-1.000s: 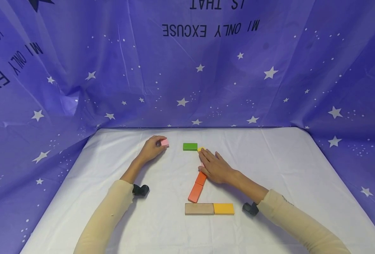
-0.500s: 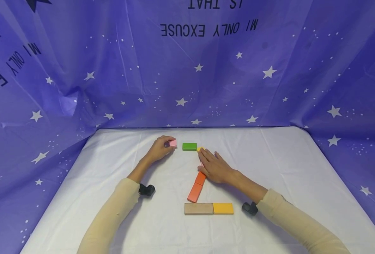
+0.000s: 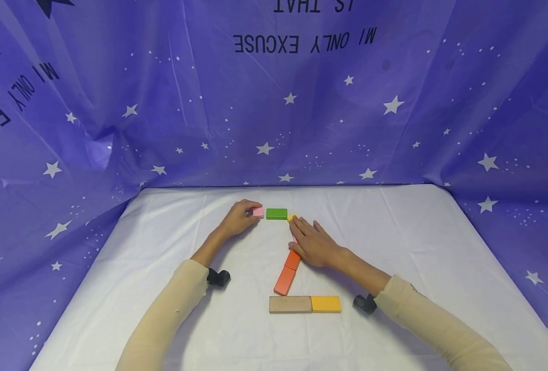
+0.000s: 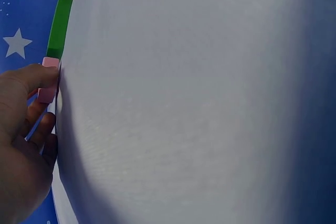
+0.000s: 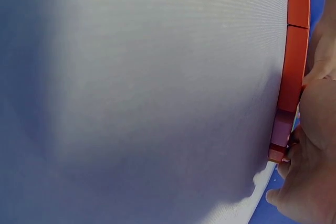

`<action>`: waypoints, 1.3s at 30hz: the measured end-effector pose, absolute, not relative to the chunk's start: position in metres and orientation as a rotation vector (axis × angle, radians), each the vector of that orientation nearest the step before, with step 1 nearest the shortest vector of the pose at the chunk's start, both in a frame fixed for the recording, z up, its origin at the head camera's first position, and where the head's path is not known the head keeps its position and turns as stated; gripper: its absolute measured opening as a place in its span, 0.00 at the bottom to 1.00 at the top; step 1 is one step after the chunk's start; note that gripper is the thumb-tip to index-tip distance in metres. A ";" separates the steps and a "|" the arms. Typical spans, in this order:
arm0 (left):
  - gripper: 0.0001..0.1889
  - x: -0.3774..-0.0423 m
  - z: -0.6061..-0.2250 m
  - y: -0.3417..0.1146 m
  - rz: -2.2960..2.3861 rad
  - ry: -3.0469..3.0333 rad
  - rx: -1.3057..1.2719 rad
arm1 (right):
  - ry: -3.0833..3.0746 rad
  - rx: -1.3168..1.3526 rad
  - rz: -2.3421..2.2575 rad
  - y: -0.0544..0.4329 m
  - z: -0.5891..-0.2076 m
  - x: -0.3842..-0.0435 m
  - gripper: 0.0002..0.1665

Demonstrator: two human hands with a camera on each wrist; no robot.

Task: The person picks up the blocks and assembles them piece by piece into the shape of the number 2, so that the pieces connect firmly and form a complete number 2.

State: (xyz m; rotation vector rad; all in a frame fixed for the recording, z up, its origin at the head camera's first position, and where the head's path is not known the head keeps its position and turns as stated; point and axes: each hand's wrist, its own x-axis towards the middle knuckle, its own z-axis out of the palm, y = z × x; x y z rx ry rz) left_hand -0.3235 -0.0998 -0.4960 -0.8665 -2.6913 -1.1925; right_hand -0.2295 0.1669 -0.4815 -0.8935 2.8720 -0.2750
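My left hand pinches a small pink block between thumb and fingers, at the left end of a green block. A sliver of cloth shows between the two blocks in the head view. At the green block's right end is a yellow block, partly under the fingertips of my right hand. That hand lies with fingers extended over the slanting row. Below it run an orange-red block and a coral block. Another pinkish block beside the right hand shows in the right wrist view.
A plain wooden block and an orange-yellow block lie end to end at the row's near end. White cloth covers the table. A purple starry curtain stands behind and at both sides.
My left hand has carried the pink block rightward until it is close to the green block, and slightly lower. The right hand has stayed in place on the row.
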 end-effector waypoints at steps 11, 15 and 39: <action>0.20 -0.322 -0.495 -0.097 -1.103 -2.727 -0.878 | 2.871 -0.891 -0.285 0.167 -0.485 -0.231 0.40; 0.20 -0.322 -0.493 -0.097 -1.079 -2.734 -0.894 | 2.873 -0.889 -0.279 0.167 -0.485 -0.231 0.40; 0.21 -0.321 -0.493 -0.095 -1.046 -2.778 -0.858 | 2.881 -0.892 -0.288 0.167 -0.483 -0.231 0.41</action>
